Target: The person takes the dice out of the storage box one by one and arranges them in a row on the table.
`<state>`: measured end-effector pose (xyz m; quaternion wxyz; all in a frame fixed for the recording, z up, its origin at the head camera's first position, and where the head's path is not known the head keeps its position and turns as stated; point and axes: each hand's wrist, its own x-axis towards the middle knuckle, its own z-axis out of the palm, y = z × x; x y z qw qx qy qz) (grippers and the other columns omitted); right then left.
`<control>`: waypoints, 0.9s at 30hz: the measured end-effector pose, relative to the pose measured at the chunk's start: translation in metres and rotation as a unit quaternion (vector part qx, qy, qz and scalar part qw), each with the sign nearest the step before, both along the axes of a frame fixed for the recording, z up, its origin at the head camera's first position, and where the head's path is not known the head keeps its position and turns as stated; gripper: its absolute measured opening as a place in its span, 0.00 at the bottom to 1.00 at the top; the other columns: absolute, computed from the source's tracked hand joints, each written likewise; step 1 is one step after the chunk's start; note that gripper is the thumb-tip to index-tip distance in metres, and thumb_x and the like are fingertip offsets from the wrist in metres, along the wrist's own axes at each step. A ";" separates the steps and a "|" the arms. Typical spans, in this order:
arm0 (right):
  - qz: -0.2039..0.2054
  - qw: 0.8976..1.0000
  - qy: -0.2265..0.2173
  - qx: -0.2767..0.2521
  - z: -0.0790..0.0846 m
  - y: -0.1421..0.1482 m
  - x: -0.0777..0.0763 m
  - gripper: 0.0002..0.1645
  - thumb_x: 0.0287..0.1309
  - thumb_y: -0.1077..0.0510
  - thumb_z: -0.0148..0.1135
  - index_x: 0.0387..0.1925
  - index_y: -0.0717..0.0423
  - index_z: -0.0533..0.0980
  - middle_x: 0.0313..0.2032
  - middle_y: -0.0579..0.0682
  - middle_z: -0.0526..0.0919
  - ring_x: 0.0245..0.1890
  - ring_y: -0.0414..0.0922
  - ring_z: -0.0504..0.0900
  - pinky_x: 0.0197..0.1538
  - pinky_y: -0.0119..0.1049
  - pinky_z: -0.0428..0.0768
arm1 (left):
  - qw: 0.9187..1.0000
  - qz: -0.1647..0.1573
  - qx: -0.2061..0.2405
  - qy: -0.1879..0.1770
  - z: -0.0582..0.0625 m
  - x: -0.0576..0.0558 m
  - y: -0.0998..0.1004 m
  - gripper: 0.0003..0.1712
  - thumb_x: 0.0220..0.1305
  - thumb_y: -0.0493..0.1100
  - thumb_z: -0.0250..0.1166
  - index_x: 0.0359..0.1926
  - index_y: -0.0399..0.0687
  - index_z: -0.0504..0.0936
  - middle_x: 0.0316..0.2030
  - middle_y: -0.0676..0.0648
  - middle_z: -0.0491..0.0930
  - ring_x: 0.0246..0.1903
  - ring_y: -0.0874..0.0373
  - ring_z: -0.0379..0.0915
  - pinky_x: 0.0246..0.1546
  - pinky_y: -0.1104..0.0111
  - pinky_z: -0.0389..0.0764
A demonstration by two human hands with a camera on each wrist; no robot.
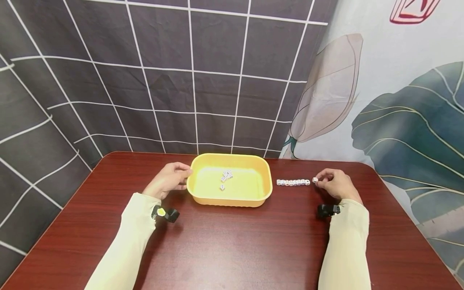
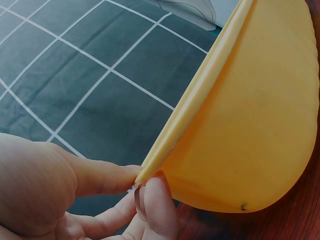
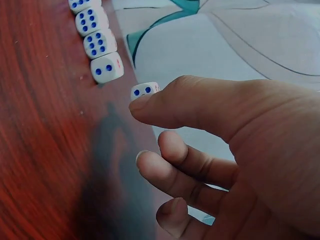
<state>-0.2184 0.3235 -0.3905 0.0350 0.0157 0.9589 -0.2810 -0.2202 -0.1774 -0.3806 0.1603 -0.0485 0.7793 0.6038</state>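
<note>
A yellow plastic basin (image 1: 228, 202) stands on the table, several white dice (image 1: 227, 175) lying on its floor. At its left end my left hand (image 1: 169, 178) pinches the rim, thumb and fingers on either side of the basin's edge (image 2: 195, 102) in the left wrist view. To the right of the basin runs a straight row of dice (image 1: 293, 182), touching one another. Just past the row's right end, my right hand (image 1: 335, 184) pinches a single die (image 3: 144, 90), which shows blue pips and stands a small gap away from the row's end die (image 3: 106, 68).
The reddish-brown wooden table (image 1: 232, 245) has its far edge close behind the basin. A dark curtain with white grid lines (image 1: 217, 92) hangs behind it, and a pale leaf-patterned cloth (image 1: 326, 96) hangs at the right. Each wrist wears a small black camera (image 1: 328, 210).
</note>
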 end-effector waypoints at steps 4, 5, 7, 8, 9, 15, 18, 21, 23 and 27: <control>0.012 1.000 -0.008 -0.002 -0.004 0.000 -0.002 0.09 0.63 0.59 0.66 0.42 0.60 0.82 0.26 0.47 0.77 0.30 0.45 0.72 0.34 0.37 0.69 | 1.000 0.000 0.002 0.000 0.000 0.000 0.000 0.22 0.75 0.39 0.59 0.62 0.30 0.69 0.38 0.47 0.82 0.32 0.62 0.78 0.31 0.75 0.84; 0.014 1.000 -0.011 -0.003 -0.005 0.000 -0.002 0.09 0.62 0.60 0.66 0.42 0.60 0.82 0.26 0.47 0.77 0.30 0.45 0.72 0.33 0.37 0.69 | 1.000 0.000 0.002 0.001 0.000 0.000 0.000 0.22 0.75 0.39 0.59 0.62 0.30 0.69 0.38 0.47 0.82 0.32 0.62 0.78 0.31 0.75 0.84; 0.018 1.000 -0.016 -0.005 -0.006 -0.001 -0.003 0.09 0.62 0.61 0.65 0.43 0.61 0.82 0.26 0.48 0.77 0.30 0.44 0.73 0.33 0.37 0.70 | 1.000 0.000 0.003 0.001 0.000 0.000 0.000 0.21 0.75 0.39 0.59 0.62 0.30 0.69 0.37 0.47 0.82 0.32 0.62 0.78 0.32 0.75 0.84; 0.019 1.000 -0.018 -0.006 -0.006 -0.002 -0.003 0.09 0.62 0.61 0.65 0.43 0.61 0.82 0.26 0.48 0.77 0.29 0.44 0.73 0.33 0.36 0.70 | 1.000 0.000 0.004 0.001 0.000 0.000 0.000 0.21 0.75 0.39 0.59 0.62 0.30 0.69 0.37 0.47 0.82 0.32 0.62 0.78 0.32 0.75 0.84; 0.020 1.000 -0.019 -0.006 -0.006 -0.002 -0.003 0.10 0.62 0.61 0.65 0.43 0.61 0.81 0.26 0.48 0.77 0.29 0.44 0.73 0.33 0.36 0.70 | 1.000 0.000 0.004 0.002 0.000 0.000 0.000 0.21 0.75 0.39 0.59 0.62 0.30 0.69 0.37 0.47 0.81 0.32 0.62 0.78 0.32 0.74 0.84; 0.024 0.999 -0.024 -0.008 -0.006 -0.005 -0.004 0.10 0.63 0.62 0.64 0.45 0.62 0.81 0.26 0.49 0.77 0.29 0.45 0.73 0.33 0.36 0.70 | 1.000 0.000 0.004 0.003 0.000 0.000 -0.001 0.22 0.75 0.39 0.59 0.62 0.30 0.69 0.37 0.48 0.81 0.32 0.62 0.78 0.32 0.74 0.84; 0.025 0.999 -0.022 -0.006 -0.006 -0.006 -0.005 0.10 0.62 0.62 0.64 0.44 0.61 0.81 0.26 0.49 0.77 0.29 0.45 0.73 0.33 0.36 0.70 | 1.000 0.000 0.004 0.002 0.000 0.000 -0.001 0.21 0.75 0.39 0.59 0.62 0.30 0.69 0.37 0.48 0.81 0.32 0.62 0.78 0.32 0.75 0.84; 0.022 1.000 -0.022 -0.003 -0.006 -0.007 -0.005 0.10 0.62 0.62 0.64 0.45 0.61 0.82 0.27 0.49 0.77 0.29 0.45 0.74 0.34 0.36 0.71 | 1.000 0.001 0.002 0.001 0.000 0.000 -0.001 0.21 0.75 0.39 0.59 0.62 0.30 0.69 0.38 0.47 0.82 0.32 0.62 0.78 0.32 0.74 0.84; 0.021 1.000 -0.022 -0.002 -0.006 -0.007 -0.005 0.11 0.62 0.62 0.65 0.45 0.61 0.81 0.27 0.49 0.77 0.30 0.45 0.74 0.34 0.36 0.71 | 1.000 0.001 0.001 0.001 0.000 0.000 -0.001 0.21 0.75 0.39 0.59 0.62 0.30 0.69 0.38 0.46 0.82 0.32 0.62 0.78 0.32 0.74 0.84; 0.019 1.000 -0.019 0.000 -0.002 -0.008 -0.004 0.12 0.61 0.62 0.65 0.46 0.61 0.81 0.27 0.49 0.77 0.30 0.45 0.73 0.34 0.36 0.70 | 1.000 0.001 -0.001 0.001 0.000 0.001 0.000 0.21 0.75 0.39 0.59 0.62 0.30 0.69 0.39 0.46 0.81 0.32 0.62 0.78 0.33 0.74 0.85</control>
